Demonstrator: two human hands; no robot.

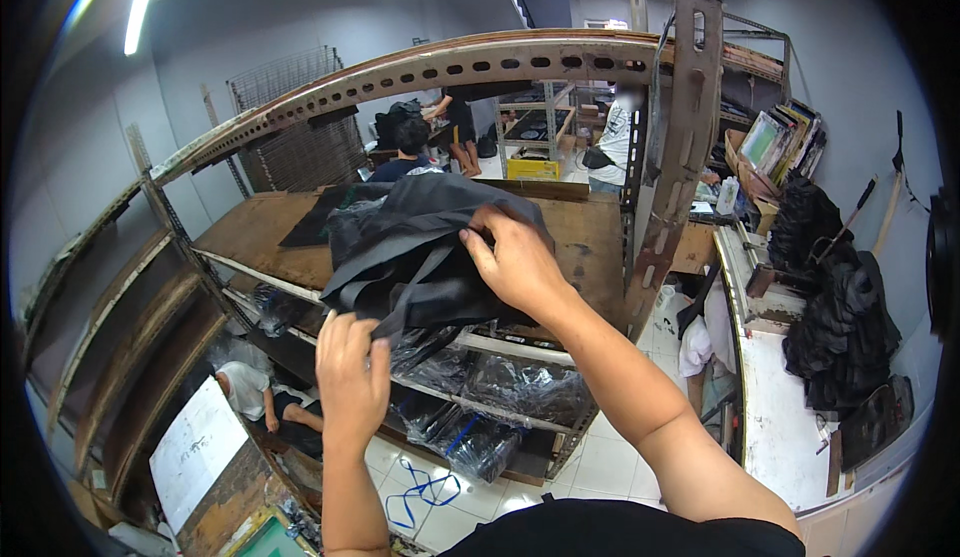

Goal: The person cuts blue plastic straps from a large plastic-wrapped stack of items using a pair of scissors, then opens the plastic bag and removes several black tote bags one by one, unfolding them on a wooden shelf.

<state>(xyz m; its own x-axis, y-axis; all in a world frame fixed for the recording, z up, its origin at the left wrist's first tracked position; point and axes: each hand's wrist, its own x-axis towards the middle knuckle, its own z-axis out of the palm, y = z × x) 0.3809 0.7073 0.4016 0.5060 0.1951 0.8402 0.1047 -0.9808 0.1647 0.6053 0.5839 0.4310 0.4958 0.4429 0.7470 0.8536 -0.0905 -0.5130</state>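
A bunched black cloth bag (400, 227) with a narrow strap (420, 292) lies over the front part of a brown wooden shelf board (590, 247). My right hand (512, 257) is closed on the bag's upper right folds, thumb and fingers pinching the cloth. Lower and to the left, my left hand (352, 372) is held up at the shelf's front edge, its fingers curled about the strap's lower end. Part of that grip is hidden behind the fingers. Clear plastic wrap (355, 219) shows beside the bag's left side.
Plastic-wrapped black bundles (470, 442) fill the lower shelves. A slotted metal post (685, 147) rises at the right. Beyond it, black cloth heaps (845, 307) lie on a white-topped bench (775, 397). A seated person (245, 392) is at lower left; other people are farther back.
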